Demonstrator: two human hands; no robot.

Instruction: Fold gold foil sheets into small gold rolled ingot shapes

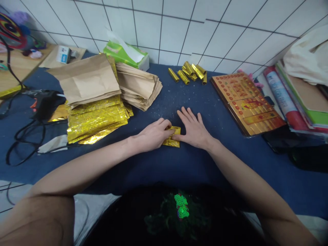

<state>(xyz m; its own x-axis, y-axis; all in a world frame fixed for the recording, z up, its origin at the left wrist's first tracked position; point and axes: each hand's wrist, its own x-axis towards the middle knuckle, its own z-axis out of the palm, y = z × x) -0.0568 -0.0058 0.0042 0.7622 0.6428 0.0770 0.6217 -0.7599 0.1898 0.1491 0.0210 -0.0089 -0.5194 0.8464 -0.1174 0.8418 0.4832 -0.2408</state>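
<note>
A small folded piece of gold foil paper (175, 142) lies on the blue cloth in front of me. My left hand (154, 135) is closed at its left side, with curled fingers gripping or pressing it; the fingertips partly cover the foil. From the right, my right hand (195, 132) rests with its fingers spread, and only its thumb touches the foil. Farther back, several rolled gold foil tubes (189, 70) sit in a loose pile near the wall. To the left lie stacked gold foil sheets (96, 119) under brown paper sheets (87, 80).
A green tissue pack (123, 54) stands by the tiled wall. At left are a black glue gun (44, 104) and its looping cable (19, 140). On the right lie a red-and-gold decorated box (247, 104), a blue-and-red roll (282, 92) and a white cloth bag (307, 56).
</note>
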